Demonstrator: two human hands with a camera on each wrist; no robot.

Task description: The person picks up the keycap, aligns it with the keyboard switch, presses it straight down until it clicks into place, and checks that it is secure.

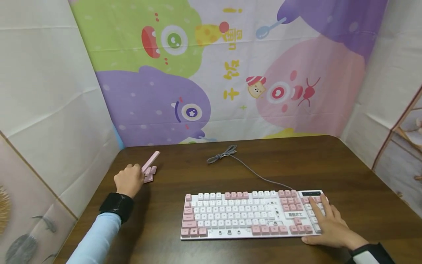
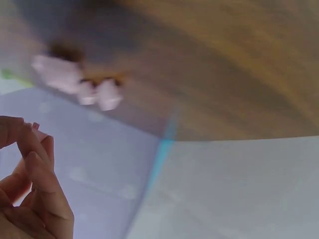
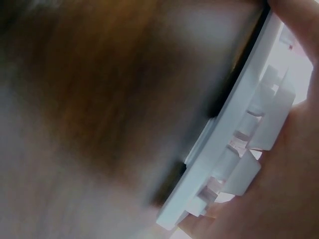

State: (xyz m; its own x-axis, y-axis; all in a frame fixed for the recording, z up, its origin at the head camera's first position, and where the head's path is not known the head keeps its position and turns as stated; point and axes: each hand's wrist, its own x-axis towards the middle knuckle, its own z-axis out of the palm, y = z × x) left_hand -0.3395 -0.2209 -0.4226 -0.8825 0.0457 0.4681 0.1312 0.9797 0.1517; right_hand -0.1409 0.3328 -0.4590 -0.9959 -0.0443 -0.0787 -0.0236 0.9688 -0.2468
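Observation:
My left hand pinches a long pink spacebar keycap at the left of the table, its far end sticking up past the fingers. Only a small pink bit of that keycap shows between the fingers in the left wrist view. Right beside this hand lie several small pink keycaps, blurred in the left wrist view. A white and pink keyboard lies at the front right, with bare switches along its bottom row. My right hand rests on its right end, fingers spread over the number pad, thumb by the front edge.
A grey cable runs back from the keyboard to a tied bundle at the rear of the brown table. A cartoon-printed cloth hangs behind the table, and pale cloth walls stand on both sides.

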